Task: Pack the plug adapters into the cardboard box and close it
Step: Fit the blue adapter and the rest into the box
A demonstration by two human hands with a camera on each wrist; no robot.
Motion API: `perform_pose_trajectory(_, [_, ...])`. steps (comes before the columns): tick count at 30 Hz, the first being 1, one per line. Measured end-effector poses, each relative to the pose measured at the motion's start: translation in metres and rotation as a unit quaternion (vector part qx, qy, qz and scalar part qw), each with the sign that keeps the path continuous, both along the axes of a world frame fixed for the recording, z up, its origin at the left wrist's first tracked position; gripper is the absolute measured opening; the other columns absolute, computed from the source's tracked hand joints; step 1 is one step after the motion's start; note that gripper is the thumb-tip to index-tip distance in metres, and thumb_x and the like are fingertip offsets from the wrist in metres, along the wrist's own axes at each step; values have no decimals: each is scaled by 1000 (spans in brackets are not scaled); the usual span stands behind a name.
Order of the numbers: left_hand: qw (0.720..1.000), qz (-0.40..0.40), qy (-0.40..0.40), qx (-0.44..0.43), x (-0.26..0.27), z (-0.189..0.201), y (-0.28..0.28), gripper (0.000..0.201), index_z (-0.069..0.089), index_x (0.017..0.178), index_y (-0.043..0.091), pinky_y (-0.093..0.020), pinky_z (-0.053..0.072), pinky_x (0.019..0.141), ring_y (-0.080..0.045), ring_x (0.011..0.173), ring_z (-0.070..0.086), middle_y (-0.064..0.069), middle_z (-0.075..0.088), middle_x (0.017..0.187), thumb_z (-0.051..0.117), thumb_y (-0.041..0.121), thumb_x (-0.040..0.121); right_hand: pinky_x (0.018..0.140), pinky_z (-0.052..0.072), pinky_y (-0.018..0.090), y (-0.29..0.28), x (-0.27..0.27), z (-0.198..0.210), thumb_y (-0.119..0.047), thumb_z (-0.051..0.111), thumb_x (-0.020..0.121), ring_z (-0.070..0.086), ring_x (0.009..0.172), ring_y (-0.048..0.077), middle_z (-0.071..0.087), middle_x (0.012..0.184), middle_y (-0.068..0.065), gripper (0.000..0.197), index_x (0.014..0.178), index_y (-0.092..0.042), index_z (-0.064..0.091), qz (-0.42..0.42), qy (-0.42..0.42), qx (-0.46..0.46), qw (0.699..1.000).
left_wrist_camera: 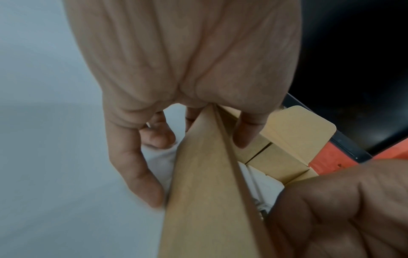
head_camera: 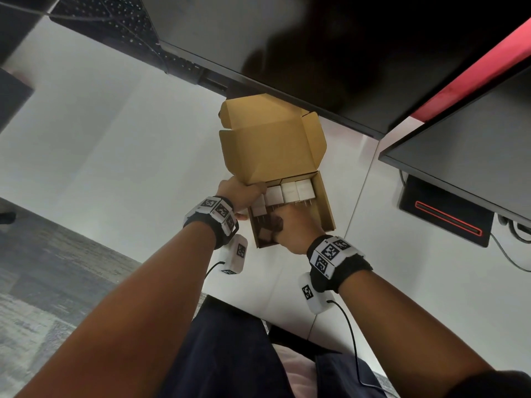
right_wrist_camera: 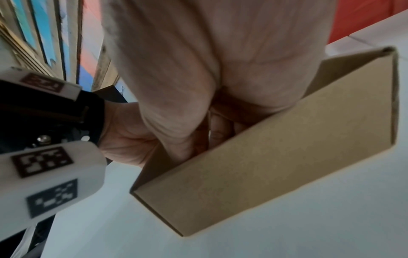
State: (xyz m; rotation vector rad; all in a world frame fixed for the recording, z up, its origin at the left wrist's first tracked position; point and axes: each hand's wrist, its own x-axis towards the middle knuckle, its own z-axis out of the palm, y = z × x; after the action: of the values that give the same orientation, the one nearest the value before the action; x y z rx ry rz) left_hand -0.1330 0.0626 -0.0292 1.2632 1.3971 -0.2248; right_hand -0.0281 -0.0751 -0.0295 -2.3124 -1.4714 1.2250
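The brown cardboard box (head_camera: 325, 202) stands open on the white desk, its lid (head_camera: 273, 145) tilted up at the far side. Several white plug adapters (head_camera: 290, 191) sit in a row along the box's far end. My left hand (head_camera: 241, 191) grips the box's left wall (left_wrist_camera: 198, 192), thumb (left_wrist_camera: 245, 132) inside and fingers outside. My right hand (head_camera: 296, 228) reaches down into the near left corner, fingers curled round a shadowed plug adapter (head_camera: 265, 234). In the right wrist view the front wall (right_wrist_camera: 264, 174) hides the right hand's (right_wrist_camera: 220, 69) fingertips.
A large dark monitor (head_camera: 287, 53) overhangs the lid right behind the box. A second monitor (head_camera: 459, 145) and its black base with a red stripe (head_camera: 445, 219) stand to the right. A black keyboard (head_camera: 115, 18) lies at the far left. White desk (head_camera: 115, 139) extends left.
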Motion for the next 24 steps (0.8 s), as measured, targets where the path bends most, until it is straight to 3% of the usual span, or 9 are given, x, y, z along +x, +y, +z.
perform_pose_trajectory(4, [1000, 0, -3, 5, -1, -3, -1, 48, 64, 124, 22, -48, 69, 79, -30, 113, 66, -7, 61, 132, 70, 39, 80, 58, 44, 23, 0, -2, 1, -16, 75, 84, 60, 73, 13, 70, 83, 0, 6, 90, -15, 76, 0, 15, -20, 1000])
perform_pose_trajectory(8, [1000, -3, -6, 9, -2, -4, -1, 48, 65, 118, 23, -47, 70, 75, -30, 112, 68, -8, 62, 131, 69, 42, 74, 69, 55, 29, 2, -1, 0, -21, 77, 85, 65, 79, 17, 73, 88, 0, 10, 94, -17, 78, -8, 25, -35, 999])
perform_pose_trajectory(13, [1000, -4, -2, 20, -2, -5, -2, 52, 64, 125, 23, -44, 70, 74, -29, 113, 66, -9, 58, 137, 69, 43, 78, 55, 42, 22, 6, -6, 2, -21, 75, 85, 60, 73, 17, 71, 89, 2, 17, 100, -15, 74, 7, -12, -54, 998])
perform_pose_trajectory(15, [1000, -3, 0, 23, -2, -5, -2, 51, 63, 126, 22, -44, 70, 73, -30, 113, 65, -9, 57, 137, 69, 43, 80, 63, 51, 28, 10, -10, 5, -26, 74, 87, 59, 73, 19, 71, 91, 4, 19, 101, -14, 72, 24, -38, -59, 997])
perform_pose_trajectory(17, [1000, -2, 1, 22, -2, -5, -2, 52, 63, 126, 23, -43, 70, 72, -30, 113, 66, -8, 58, 137, 69, 45, 80, 67, 54, 32, 12, -13, 9, -36, 72, 86, 61, 75, 21, 71, 91, 3, 25, 101, -16, 71, 41, -61, -51, 996])
perform_pose_trajectory(20, [1000, -1, 0, 18, -2, -5, -2, 57, 63, 127, 22, -39, 69, 65, -29, 112, 66, -8, 59, 135, 69, 49, 76, 61, 49, 29, 12, -11, 14, -48, 66, 86, 63, 74, 21, 68, 85, 1, 30, 93, -20, 70, 25, -65, -41, 997])
perform_pose_trajectory(24, [1000, -7, 2, 21, -2, -6, -2, 61, 60, 129, 22, -34, 65, 60, -31, 115, 65, -9, 56, 138, 69, 51, 75, 64, 50, 30, 7, -11, 17, -46, 55, 96, 59, 70, 21, 59, 78, 1, 36, 89, -14, 69, 97, -101, -34, 990])
